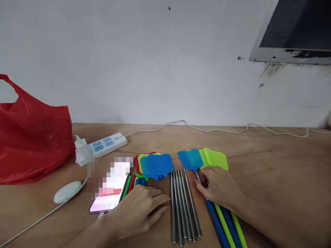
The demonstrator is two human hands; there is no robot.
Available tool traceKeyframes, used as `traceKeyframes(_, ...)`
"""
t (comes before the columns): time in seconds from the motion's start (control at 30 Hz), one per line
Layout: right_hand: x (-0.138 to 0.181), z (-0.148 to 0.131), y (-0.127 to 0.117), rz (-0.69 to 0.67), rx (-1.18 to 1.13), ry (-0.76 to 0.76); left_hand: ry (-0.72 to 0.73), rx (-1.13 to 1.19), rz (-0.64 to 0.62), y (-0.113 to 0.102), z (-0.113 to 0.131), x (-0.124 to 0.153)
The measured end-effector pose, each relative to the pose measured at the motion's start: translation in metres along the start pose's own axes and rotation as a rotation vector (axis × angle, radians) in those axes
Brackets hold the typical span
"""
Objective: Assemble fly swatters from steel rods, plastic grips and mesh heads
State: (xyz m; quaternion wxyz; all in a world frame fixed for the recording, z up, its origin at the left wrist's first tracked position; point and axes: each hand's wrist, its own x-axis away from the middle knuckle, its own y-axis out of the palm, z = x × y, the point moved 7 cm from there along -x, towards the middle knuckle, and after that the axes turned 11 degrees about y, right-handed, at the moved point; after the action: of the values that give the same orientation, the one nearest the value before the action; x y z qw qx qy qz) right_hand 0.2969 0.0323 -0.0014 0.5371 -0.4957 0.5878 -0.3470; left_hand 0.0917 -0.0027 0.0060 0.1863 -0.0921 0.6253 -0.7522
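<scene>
My left hand point(141, 210) rests low over the table with its fingers stretched out and apart, holding nothing. It partly covers coloured handles, green, red and blue, beside a fan of plastic fly swatter heads point(160, 164). Between my hands lies a row of several thin metal rods point(182, 206). Over a second group of fly swatters, with blue and yellow-green heads point(216, 158), lies my right hand point(219, 186). Its thumb and forefinger are apart, near a thin metal shaft. Below that hand, blue and yellow-green handles point(224, 224) run toward me.
A lit phone point(111, 189) lies left of my left hand, partly pixelated. Behind it sits a white power strip point(108, 144) with a cable along the wall. A white oval device point(67, 192) and a red plastic bag point(33, 137) are farther left on the wooden table point(284, 165).
</scene>
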Motion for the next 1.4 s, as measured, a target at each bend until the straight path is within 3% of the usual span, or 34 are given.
traceKeyframes(0.07,0.000,0.001,0.001,-0.001,-0.050,0.016,0.004,0.002,0.000,0.000,0.000,0.000)
traceKeyframes(0.23,-0.004,0.011,-0.002,-0.035,-0.477,0.158,0.007,0.014,0.013,0.000,0.000,0.000)
traceKeyframes(0.37,-0.009,0.013,-0.004,-0.069,-0.684,0.234,0.012,0.037,0.030,0.000,0.000,0.001)
traceKeyframes(0.6,-0.012,0.023,0.008,-0.148,-1.204,0.459,0.004,0.033,0.011,0.001,0.000,0.001)
traceKeyframes(0.77,-0.008,0.021,0.014,-0.235,-1.453,0.592,-0.006,0.016,-0.002,0.001,-0.001,0.000)
traceKeyframes(1.1,0.002,0.000,0.024,-0.472,-1.781,0.627,-0.087,0.169,0.208,-0.012,-0.005,0.003)
traceKeyframes(1.4,0.012,-0.024,0.017,-0.553,-1.832,0.497,-0.196,0.317,0.212,-0.011,-0.005,0.002)
